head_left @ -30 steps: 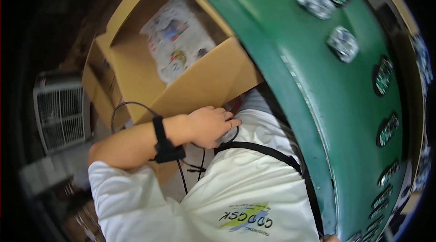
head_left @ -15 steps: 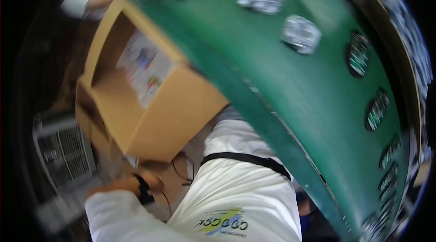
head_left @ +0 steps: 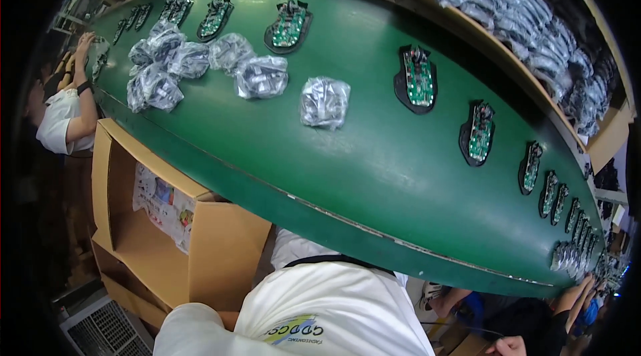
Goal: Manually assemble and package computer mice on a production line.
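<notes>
My left arm shows as a white sleeve (head_left: 190, 329) beside an open cardboard box (head_left: 230, 249); its hand is hidden behind my body and the box. At the lower right edge, what appears to be my right hand (head_left: 509, 346) is partly cut off, its fingers curled in. A thin dark cord (head_left: 461, 324) runs up to it, but what the fingers hold is unclear. Ahead, on a green conveyor belt (head_left: 374, 182), lie several clear-bagged items, the closest being a bagged bundle (head_left: 325, 102). Green circuit boards in black shells (head_left: 418, 80) line the belt's far side.
A large carton (head_left: 514, 22) of bagged parts stands behind the belt at the far right. Co-workers' hands touch the belt at the far left (head_left: 81, 55) and far right (head_left: 577, 299). A grey grille unit (head_left: 103, 329) sits low at left.
My view has swung to the right and levelled, so the belt now spans the picture. My left hand, seen below the box before, is out of sight; a hand has appeared at the lower right.
</notes>
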A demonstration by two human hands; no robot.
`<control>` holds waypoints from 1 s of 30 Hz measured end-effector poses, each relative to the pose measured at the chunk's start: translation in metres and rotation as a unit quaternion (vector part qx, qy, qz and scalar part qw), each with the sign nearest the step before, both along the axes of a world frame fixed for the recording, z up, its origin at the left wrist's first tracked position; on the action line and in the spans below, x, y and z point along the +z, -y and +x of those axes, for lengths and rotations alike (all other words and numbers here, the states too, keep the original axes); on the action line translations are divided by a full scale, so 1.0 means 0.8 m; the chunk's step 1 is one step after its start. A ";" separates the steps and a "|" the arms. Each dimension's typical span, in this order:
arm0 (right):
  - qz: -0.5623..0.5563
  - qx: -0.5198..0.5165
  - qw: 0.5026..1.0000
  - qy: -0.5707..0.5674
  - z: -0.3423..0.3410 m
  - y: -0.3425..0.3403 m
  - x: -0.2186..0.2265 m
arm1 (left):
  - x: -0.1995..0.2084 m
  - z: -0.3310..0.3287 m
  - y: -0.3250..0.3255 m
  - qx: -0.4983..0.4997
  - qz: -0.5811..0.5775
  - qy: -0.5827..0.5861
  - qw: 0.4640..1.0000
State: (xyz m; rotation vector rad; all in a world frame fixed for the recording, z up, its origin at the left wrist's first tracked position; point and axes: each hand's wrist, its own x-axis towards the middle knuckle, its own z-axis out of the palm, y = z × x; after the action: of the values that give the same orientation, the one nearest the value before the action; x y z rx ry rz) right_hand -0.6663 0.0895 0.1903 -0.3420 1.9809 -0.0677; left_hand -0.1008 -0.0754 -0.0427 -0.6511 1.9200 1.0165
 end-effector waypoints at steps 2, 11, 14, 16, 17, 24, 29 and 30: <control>-0.142 0.073 0.984 0.073 0.015 0.051 0.041 | 0.006 0.100 0.023 0.008 0.003 -0.009 1.000; -0.294 0.522 0.801 0.020 0.123 0.413 -0.025 | 0.065 0.016 0.048 0.082 0.001 -0.031 0.996; -0.331 0.672 0.661 0.049 0.263 0.503 -0.062 | 0.081 -0.007 0.061 0.099 -0.002 -0.064 0.993; -0.360 0.758 0.541 0.052 0.320 0.536 -0.075 | 0.097 -0.007 0.058 0.116 -0.003 -0.076 0.990; -0.365 0.783 0.498 0.072 0.349 0.556 -0.070 | 0.113 -0.030 0.080 0.126 -0.002 -0.078 0.989; -0.508 0.431 0.649 0.369 0.404 0.677 -0.040 | 0.178 -0.001 0.187 0.256 -0.301 -0.410 0.822; -0.571 0.158 0.676 0.439 0.400 0.684 -0.028 | 0.181 -0.149 0.282 0.433 -0.113 -0.630 0.635; -0.580 0.141 0.682 0.423 0.405 0.674 -0.020 | 0.169 -0.172 0.287 0.463 0.005 -0.660 0.591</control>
State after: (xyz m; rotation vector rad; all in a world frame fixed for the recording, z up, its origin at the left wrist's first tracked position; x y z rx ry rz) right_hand -0.3422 -0.4498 0.1740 -1.1725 0.6950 -1.1123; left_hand -0.2384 -0.3048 0.0925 -1.0829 2.7632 2.7698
